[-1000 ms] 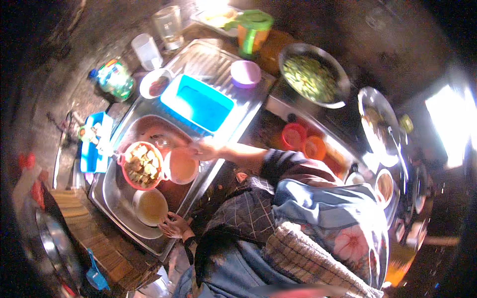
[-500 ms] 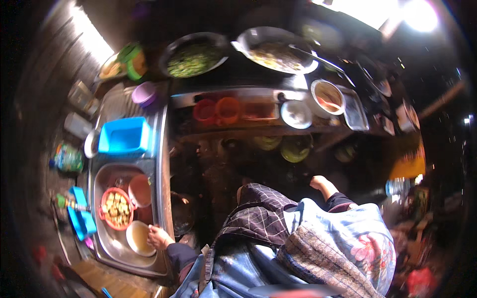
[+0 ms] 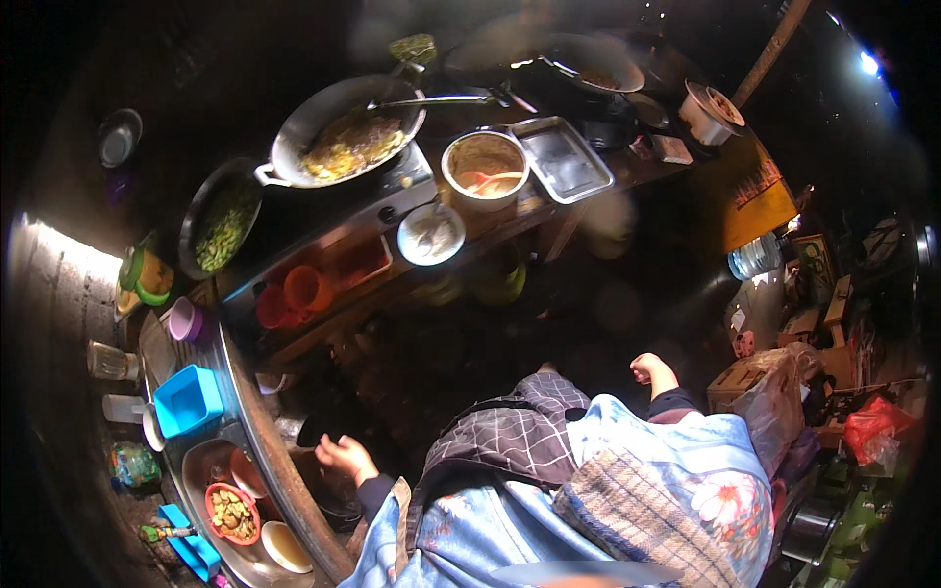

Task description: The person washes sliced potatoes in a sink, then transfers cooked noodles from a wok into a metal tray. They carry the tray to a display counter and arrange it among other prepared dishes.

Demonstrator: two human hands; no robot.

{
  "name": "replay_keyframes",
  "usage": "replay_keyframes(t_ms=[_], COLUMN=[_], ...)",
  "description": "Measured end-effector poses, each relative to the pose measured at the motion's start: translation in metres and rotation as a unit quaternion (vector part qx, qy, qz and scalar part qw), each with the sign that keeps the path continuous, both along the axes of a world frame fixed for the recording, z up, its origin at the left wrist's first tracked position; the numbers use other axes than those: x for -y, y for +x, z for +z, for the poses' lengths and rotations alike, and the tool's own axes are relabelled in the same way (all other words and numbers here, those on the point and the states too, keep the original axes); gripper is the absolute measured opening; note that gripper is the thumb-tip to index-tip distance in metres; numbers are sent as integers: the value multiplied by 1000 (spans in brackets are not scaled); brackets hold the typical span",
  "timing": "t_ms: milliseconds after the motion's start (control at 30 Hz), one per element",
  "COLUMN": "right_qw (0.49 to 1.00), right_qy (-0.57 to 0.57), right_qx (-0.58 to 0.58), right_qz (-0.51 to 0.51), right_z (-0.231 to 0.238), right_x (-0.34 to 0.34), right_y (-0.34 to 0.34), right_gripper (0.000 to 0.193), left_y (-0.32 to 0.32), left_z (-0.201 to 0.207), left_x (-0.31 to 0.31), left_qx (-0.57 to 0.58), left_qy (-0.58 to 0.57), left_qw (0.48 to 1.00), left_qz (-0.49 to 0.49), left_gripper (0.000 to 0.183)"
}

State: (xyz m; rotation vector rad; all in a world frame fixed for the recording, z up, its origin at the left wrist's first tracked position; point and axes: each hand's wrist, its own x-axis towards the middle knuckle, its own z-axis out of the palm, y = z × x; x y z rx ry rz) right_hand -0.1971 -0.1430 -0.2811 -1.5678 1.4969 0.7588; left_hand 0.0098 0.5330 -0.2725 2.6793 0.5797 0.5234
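Observation:
My left hand (image 3: pixel 346 459) hangs in the air to the right of the sink counter, its fingers loosely apart with nothing in them. Closest to it is the steel sink (image 3: pixel 201 461), which contains a red colander (image 3: pixel 253 502) of cut pale chunks and a white bowl (image 3: pixel 285 547) of tan liquid. My right hand (image 3: pixel 651 368) is away from the counters, its fingers curled in and apparently holding nothing.
Ahead on the counter are a wok of yellowish food (image 3: pixel 348 147), a wok of chopped greens (image 3: pixel 225 230), a pot (image 3: pixel 485 191), a white bowl (image 3: pixel 431 235) and a metal tray (image 3: pixel 564 157). A blue basin (image 3: pixel 188 401) stands beside the sink. Cardboard boxes (image 3: pixel 740 382) and bags lie at right.
My left hand has left the white bowl's edge in the sink and moved off the counter. The view has swung right, so the woks and sink now appear further left.

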Motion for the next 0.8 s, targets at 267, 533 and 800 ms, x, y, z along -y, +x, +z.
replay_keyframes(t_ms=[267,533,800], right_qw=[678,281,367], right_qy=[281,303,-118], right_qx=[671,719,903], right_qz=[105,559,-190], right_z=[311,474,458], right_x=[10,35,132], right_y=[56,56,109], right_gripper=[22,19,12], left_y=[74,90,102], left_z=[42,92,139], left_x=[285,359,407], left_qx=[-50,-142,-121], left_qy=[-269,-276,-366], left_qw=[898,881,837], left_qz=[-346,-357,-389], left_gripper=[39,31,29])
